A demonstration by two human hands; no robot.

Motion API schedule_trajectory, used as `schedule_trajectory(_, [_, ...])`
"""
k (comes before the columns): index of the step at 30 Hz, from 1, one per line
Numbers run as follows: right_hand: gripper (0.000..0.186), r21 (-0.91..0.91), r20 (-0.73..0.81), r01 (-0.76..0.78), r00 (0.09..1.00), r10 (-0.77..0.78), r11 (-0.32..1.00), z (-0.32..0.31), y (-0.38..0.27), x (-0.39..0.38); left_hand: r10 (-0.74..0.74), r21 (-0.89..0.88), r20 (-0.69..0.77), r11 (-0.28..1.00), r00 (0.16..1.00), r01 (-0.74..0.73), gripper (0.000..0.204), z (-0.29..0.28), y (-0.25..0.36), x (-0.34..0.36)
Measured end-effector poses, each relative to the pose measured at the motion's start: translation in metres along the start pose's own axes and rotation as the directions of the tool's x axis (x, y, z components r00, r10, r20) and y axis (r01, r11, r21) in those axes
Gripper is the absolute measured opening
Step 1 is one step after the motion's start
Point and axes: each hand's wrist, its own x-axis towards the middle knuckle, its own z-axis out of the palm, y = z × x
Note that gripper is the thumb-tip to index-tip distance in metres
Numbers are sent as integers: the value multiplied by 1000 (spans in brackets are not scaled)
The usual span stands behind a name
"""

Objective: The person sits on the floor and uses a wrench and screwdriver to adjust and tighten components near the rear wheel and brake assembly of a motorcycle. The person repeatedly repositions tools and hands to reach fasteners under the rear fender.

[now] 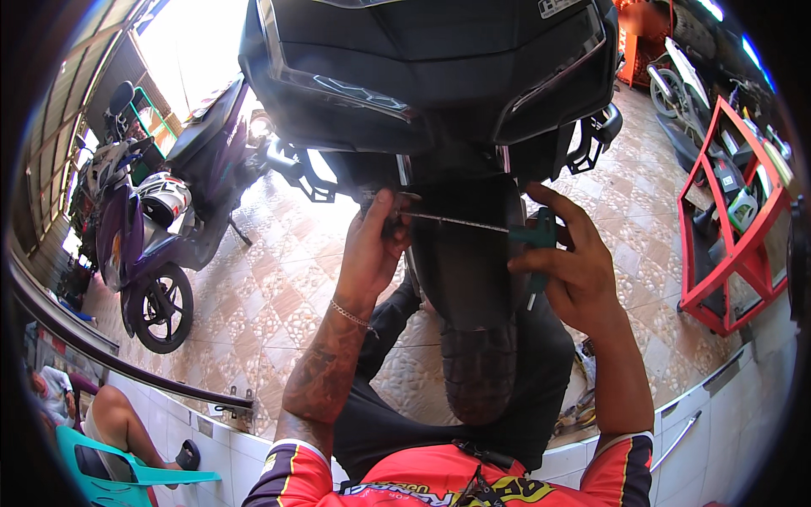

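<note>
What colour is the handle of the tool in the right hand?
The handle is dark teal green, seen best in the head view.

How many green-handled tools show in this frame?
1: the green-handled tool in the right hand, its metal shaft pointing across the black mudguard toward the left hand. Others may be hidden.

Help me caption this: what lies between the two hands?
In the head view: the thin shaft of a green-handled tool, with the black front fender behind it.
</note>
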Motion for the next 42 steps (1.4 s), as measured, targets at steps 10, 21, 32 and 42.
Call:
schedule_trajectory(10, [80, 722, 541, -651, 743, 394, 234, -19, -7, 2, -25, 64, 30, 998, 999, 23, 28, -6, -2, 2])
schedule_trajectory(21, [29, -539, 498, 216, 861, 102, 814, -35, -29, 64, -29, 40, 44, 999, 999, 27, 28, -1, -2, -1])
schedule_trajectory(32, [19, -453, 754, -163, 455, 474, 877, 10, -23, 122, -14, 29, 49, 999, 999, 13, 25, 5, 2, -6])
schedule_trajectory(42, [26, -579, 589, 42, 712, 382, 814, 15, -46, 129, 16, 47, 68, 999, 998, -19, 22, 4, 3, -7])
